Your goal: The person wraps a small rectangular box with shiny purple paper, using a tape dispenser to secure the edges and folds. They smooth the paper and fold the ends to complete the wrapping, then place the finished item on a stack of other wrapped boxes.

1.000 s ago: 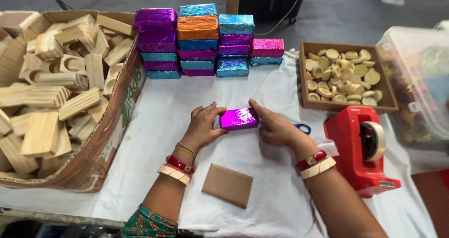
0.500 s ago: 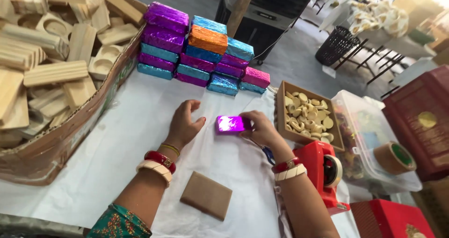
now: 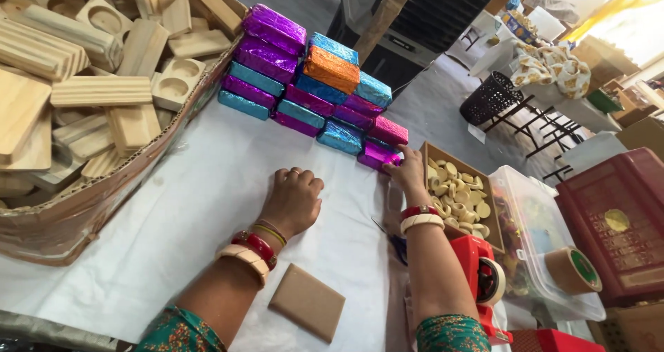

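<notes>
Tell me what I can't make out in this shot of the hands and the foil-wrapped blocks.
- Head view: the purple block under the right hand is partly covered by the fingers, so the grip is unclear.
- Scissors: mostly hidden behind the right forearm.
- Red tape dispenser: partly hidden by the arm, cut off by the bottom edge.
- Left hand: palm down on the white cloth; anything beneath is hidden.

A white cloth [image 3: 173,220] covers the work table, which stands on a grey floor [image 3: 443,96]. Beyond the hands, a dark cabinet [image 3: 429,20] stands behind a slanting wooden post [image 3: 387,13]. Farther out past the right hand sit a black mesh bin [image 3: 490,97] and a dark-legged table [image 3: 539,117] draped with patterned cloth, under bright light.
</notes>
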